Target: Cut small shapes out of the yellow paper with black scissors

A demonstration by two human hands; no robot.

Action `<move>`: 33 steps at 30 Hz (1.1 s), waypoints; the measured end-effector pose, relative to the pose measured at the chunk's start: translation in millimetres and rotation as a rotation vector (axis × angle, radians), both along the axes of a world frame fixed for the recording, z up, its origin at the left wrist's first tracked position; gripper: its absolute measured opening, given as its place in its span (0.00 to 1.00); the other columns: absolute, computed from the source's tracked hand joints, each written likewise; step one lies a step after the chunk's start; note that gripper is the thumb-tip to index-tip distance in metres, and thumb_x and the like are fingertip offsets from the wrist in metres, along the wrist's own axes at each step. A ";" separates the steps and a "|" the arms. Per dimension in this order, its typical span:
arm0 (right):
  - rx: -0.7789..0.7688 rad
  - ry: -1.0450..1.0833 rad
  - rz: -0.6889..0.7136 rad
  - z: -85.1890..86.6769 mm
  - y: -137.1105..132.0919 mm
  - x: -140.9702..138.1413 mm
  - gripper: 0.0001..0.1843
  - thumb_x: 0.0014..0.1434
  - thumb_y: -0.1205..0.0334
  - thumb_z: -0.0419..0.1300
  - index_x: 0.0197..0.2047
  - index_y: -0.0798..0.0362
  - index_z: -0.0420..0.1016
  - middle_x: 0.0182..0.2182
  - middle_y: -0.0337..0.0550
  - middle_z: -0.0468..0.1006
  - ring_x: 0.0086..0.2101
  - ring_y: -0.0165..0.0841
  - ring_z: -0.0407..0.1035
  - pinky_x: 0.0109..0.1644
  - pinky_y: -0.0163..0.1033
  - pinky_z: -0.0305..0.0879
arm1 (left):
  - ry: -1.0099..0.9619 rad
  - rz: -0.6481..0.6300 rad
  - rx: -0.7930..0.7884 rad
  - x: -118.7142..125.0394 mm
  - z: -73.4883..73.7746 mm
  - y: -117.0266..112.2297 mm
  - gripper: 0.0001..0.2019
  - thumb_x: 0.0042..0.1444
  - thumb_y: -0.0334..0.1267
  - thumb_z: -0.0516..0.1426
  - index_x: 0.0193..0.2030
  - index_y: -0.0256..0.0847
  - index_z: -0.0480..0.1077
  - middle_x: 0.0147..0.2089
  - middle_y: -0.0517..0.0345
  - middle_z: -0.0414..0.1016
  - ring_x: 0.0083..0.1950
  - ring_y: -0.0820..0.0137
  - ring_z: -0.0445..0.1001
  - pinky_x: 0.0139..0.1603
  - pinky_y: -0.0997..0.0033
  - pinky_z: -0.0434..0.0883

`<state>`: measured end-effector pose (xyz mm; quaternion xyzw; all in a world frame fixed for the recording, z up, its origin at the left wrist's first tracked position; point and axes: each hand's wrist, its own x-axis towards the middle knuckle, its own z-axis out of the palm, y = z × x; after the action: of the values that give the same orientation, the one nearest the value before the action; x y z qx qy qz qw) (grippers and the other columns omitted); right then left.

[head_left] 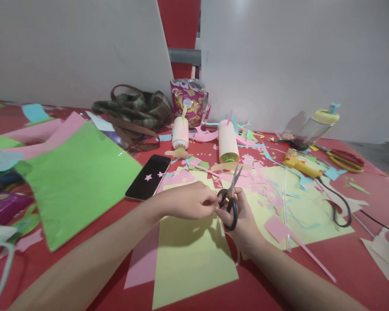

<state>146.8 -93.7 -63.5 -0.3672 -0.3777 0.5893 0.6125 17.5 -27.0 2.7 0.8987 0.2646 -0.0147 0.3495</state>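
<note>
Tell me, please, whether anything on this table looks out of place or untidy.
Two small pink stars lie on the dark screen of the phone, an unusual resting place. Beyond the right hand, pink paper offcuts are strewn loosely over a pale yellow sheet, which looks messy.

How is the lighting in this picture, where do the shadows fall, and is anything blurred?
Head view: soft shadow on the near yellow sheet below the left hand. Head view: faint shadow on the white panel beside the clear bottle, and a pale glow at the panel's top. Head view: small pink scraps look soft-edged.
</note>
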 end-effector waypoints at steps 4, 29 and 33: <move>-0.008 -0.028 0.013 1.2 -0.8 -0.1 0.20 0.41 0.69 0.63 0.31 0.47 0.54 0.27 0.32 0.63 0.26 0.26 0.62 0.31 0.32 0.57 | 0.012 -0.028 0.015 0.0 1.6 -0.6 0.08 0.44 0.28 0.47 0.17 0.37 0.58 0.16 0.65 0.56 0.18 0.79 0.54 0.18 0.79 0.51; -0.010 -0.033 -0.050 -3.7 -0.4 1.9 0.20 0.40 0.71 0.62 0.32 0.47 0.55 0.27 0.32 0.65 0.27 0.27 0.63 0.32 0.33 0.58 | -0.058 0.021 -0.015 -0.7 -2.8 1.3 0.08 0.46 0.31 0.47 0.22 0.37 0.64 0.19 0.63 0.63 0.21 0.77 0.59 0.22 0.78 0.54; -0.022 -0.044 -0.040 -4.2 -1.8 2.0 0.19 0.42 0.69 0.62 0.32 0.46 0.55 0.28 0.32 0.65 0.27 0.27 0.62 0.31 0.32 0.58 | -0.085 0.003 -0.045 -1.6 -2.5 4.3 0.08 0.46 0.31 0.47 0.21 0.37 0.64 0.19 0.64 0.62 0.21 0.78 0.58 0.23 0.78 0.54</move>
<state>148.8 -95.5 -67.6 -0.3943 -0.3772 0.5730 0.6115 15.9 -22.8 0.1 0.8900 0.2506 0.0184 0.3805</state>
